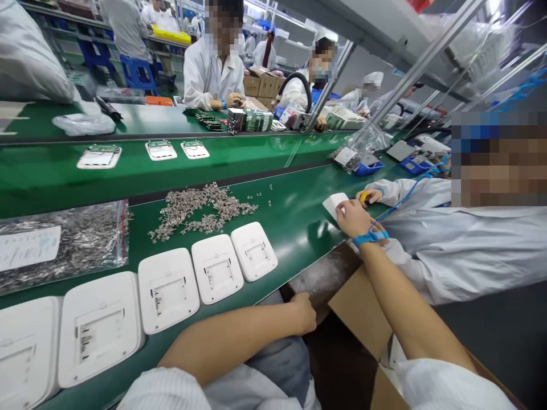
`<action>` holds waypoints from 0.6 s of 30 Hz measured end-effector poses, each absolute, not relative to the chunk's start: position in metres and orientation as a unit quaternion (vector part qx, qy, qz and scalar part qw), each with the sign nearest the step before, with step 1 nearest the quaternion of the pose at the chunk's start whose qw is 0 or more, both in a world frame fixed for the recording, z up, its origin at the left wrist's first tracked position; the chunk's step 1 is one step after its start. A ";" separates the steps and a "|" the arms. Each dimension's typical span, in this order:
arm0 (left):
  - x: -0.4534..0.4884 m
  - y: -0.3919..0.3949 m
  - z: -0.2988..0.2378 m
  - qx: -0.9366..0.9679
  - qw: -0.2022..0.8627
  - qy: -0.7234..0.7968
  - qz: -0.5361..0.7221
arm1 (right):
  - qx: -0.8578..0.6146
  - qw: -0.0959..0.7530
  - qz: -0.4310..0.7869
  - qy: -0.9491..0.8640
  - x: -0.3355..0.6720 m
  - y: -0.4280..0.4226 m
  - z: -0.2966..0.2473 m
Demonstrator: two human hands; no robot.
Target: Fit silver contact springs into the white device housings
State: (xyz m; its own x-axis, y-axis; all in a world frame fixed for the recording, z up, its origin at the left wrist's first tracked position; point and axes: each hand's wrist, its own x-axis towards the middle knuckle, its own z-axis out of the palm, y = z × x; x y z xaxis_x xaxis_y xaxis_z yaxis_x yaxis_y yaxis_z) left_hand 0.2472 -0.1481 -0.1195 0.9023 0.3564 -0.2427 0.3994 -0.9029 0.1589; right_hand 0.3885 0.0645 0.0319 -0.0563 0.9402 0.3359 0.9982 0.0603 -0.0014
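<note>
White casing [333,205] near co-worker's hand [375,196]

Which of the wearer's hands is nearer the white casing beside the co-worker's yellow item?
Right: the right hand is touching the white casing. The left hand is apart from it, off the green bench's near edge.

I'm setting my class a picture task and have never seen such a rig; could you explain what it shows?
No robot here, just a person. The picture comes from a camera worn on their head, looking forward and down. Their right hand, with a blue wristband, touches a white piece at the green bench, close to a co-worker's hand. Their left hand is low; I cannot tell whether it holds anything. On the bench lie a row of white casings, a heap of small metal parts and a labelled plastic bag.
</note>
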 end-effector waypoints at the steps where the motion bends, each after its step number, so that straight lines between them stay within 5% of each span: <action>1: 0.245 -0.148 -0.118 0.970 0.103 0.196 -0.095 | -0.693 0.111 -0.114 -0.703 0.386 0.066 0.029; 6: 0.229 -0.144 -0.096 0.978 0.083 0.189 -0.031 | -0.714 0.108 -0.085 -0.686 0.374 0.069 0.028; 11: 0.211 -0.140 -0.041 0.961 -0.083 0.170 0.202 | -0.635 0.186 -0.004 -0.749 0.352 0.050 0.039; 14: 0.204 -0.134 -0.012 0.910 -0.157 0.280 0.262 | -0.555 0.215 0.100 -0.797 0.336 0.034 0.048; 18: 0.192 -0.122 0.007 0.852 -0.151 0.450 0.221 | -0.455 0.236 0.079 -0.855 0.325 0.018 0.060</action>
State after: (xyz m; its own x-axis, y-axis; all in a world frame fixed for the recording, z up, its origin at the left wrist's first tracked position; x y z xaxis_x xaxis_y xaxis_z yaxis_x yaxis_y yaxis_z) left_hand 0.1921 -0.1215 0.0068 0.4972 0.6995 0.5133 0.8335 -0.5493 -0.0588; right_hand 0.3249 0.0182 0.0605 -0.4750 0.8152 0.3314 0.7405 0.5737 -0.3499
